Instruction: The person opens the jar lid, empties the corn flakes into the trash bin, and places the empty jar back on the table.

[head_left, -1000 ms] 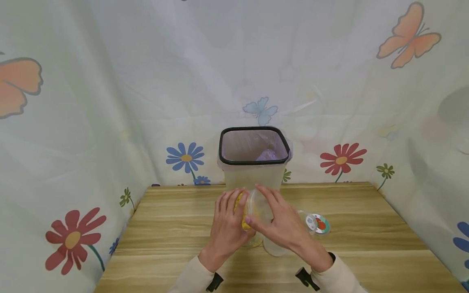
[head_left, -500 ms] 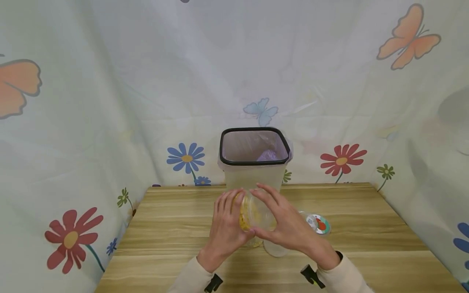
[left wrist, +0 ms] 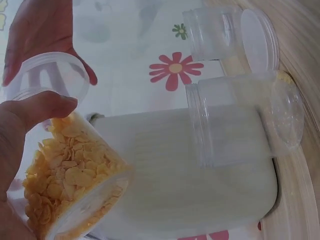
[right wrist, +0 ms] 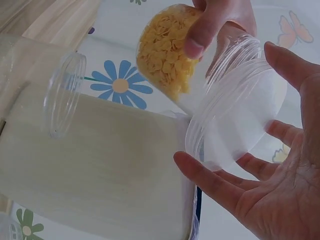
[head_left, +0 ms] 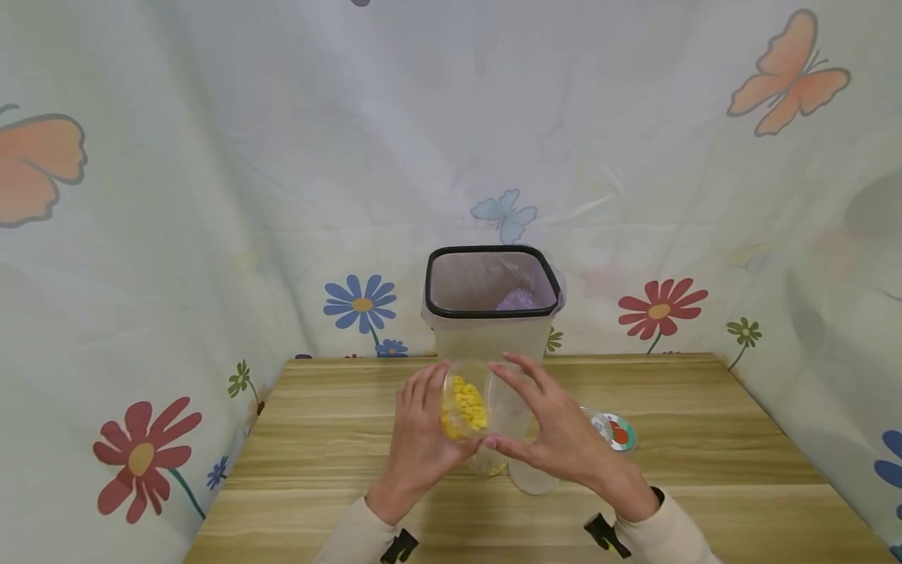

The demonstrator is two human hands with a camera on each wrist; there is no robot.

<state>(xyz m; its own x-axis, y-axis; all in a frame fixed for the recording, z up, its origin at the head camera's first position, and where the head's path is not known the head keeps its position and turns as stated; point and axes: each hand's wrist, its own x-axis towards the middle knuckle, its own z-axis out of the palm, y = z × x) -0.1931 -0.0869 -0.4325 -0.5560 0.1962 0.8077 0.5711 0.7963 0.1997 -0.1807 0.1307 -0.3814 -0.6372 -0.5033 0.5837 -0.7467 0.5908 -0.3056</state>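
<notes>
A clear plastic jar (head_left: pixel 465 406) partly filled with yellow corn flakes is gripped by my left hand (head_left: pixel 421 442), tilted so that its mouth points to the right. In the left wrist view the flakes (left wrist: pixel 75 170) lie against its wall. Thumb and fingers of my right hand (head_left: pixel 564 439) hold a translucent screw lid (right wrist: pixel 240 115) by its rim, just beside the jar's mouth. Below them, on the table, stands a second clear jar (left wrist: pixel 235 122) with a few yellow bits near its bottom. Another lid (head_left: pixel 532 476) lies next to it.
Behind the hands stands a pale bin (head_left: pixel 486 337) with a black rim and a purple liner. At right are a third clear jar (left wrist: pixel 212 35) and a round red-and-green label (head_left: pixel 620 432). A flowered curtain (head_left: pixel 366 157) surrounds the wooden table (head_left: pixel 338 439).
The lid has come away from the jar. My left hand has moved slightly left and turned the jar's mouth into view, while my right hand has shifted a little right with the lid.
</notes>
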